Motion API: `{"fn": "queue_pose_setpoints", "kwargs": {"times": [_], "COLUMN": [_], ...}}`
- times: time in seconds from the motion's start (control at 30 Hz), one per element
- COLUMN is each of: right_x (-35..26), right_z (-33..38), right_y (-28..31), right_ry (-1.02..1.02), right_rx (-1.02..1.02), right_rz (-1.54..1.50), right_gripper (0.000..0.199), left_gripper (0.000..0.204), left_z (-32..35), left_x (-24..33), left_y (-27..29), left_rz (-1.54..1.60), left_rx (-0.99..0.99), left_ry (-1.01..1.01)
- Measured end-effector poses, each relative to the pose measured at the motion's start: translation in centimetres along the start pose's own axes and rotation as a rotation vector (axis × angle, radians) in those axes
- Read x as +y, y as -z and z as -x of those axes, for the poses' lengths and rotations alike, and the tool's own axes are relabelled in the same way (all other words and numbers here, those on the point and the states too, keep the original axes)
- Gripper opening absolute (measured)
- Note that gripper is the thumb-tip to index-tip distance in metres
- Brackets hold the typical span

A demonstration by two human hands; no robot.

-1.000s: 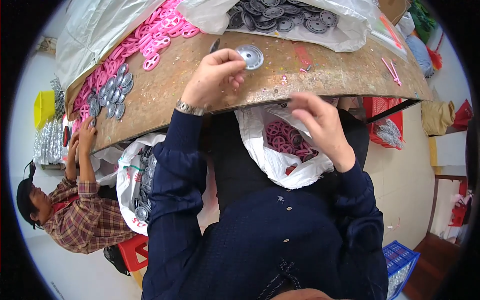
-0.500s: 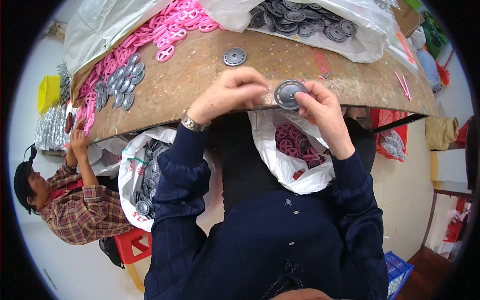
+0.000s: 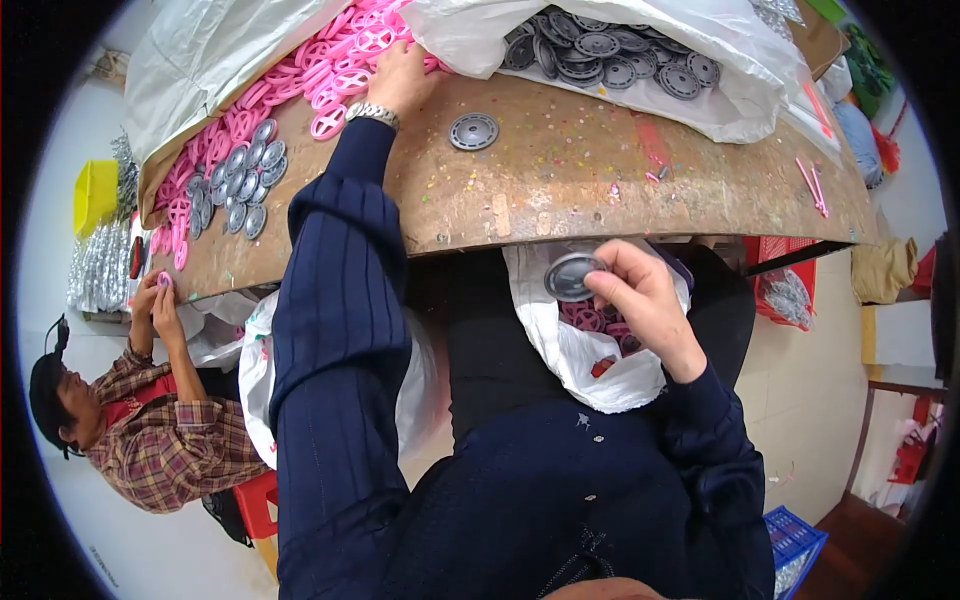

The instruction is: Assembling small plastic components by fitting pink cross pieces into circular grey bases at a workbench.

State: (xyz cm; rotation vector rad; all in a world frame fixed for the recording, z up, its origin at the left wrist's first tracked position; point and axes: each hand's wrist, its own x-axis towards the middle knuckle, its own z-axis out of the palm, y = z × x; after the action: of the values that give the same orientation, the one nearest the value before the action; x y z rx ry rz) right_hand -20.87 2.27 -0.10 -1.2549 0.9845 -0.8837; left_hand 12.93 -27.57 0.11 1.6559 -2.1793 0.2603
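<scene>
Worn brown wood is forming the bench (image 3: pixel 520 205), its near edge curving past the wearer's lap and specks of colour dotting its top. A bit of red print is showing on the white sack (image 3: pixel 258 390) below the near edge, beside the left sleeve, which is hiding too much for reading. Tiny dark marks on the pale surface behind the co-worker (image 3: pixel 160 445) are appearing too small to make out.

The left arm is stretching across the bench toward its far edge, the back of the left hand (image 3: pixel 402 80) facing up below a metal watch (image 3: pixel 375 115). Its fingertips are dipping among pink wheels (image 3: pixel 345 80) heaped along the far left edge; whether that grip is closing on one, I cannot tell. The right elbow is bending, and the right hand (image 3: pixel 648 305) is hovering just off the near edge, above an open sack (image 3: pixel 620 395) of pink pieces (image 3: pixel 590 318). Its grip is pinching a grey disc (image 3: pixel 573 277) by the rim between thumb and fingers.

Another disc (image 3: pixel 474 131) is lying alone mid-bench, and dark discs (image 3: pixel 620 70) are piling on white sheeting (image 3: pixel 740 120) at the far edge.
</scene>
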Motion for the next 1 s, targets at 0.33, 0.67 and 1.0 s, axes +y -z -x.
{"fn": "queue_pose_setpoints", "kwargs": {"times": [0.33,0.67,1.0], "right_x": [0.4,2.1,1.7], "right_z": [0.4,0.5,-0.7], "right_y": [-0.1,0.6,-0.4], "right_ry": [-0.045,-0.127,-0.131], "right_rx": [-0.036,-0.001,-0.079], "right_rz": [0.059,0.048,0.093], "right_gripper": [0.006,0.010,0.011], "left_gripper": [0.045,0.037,0.054], "left_z": [-1.9,2.1,-10.0], "left_x": [-1.7,1.0,-11.6], "left_y": [-2.2,9.8,0.6], "left_rz": [0.167,0.304,-0.129], "left_rx": [0.207,-0.491,0.241], "left_ry": [-0.257,-0.001,-0.096]}}
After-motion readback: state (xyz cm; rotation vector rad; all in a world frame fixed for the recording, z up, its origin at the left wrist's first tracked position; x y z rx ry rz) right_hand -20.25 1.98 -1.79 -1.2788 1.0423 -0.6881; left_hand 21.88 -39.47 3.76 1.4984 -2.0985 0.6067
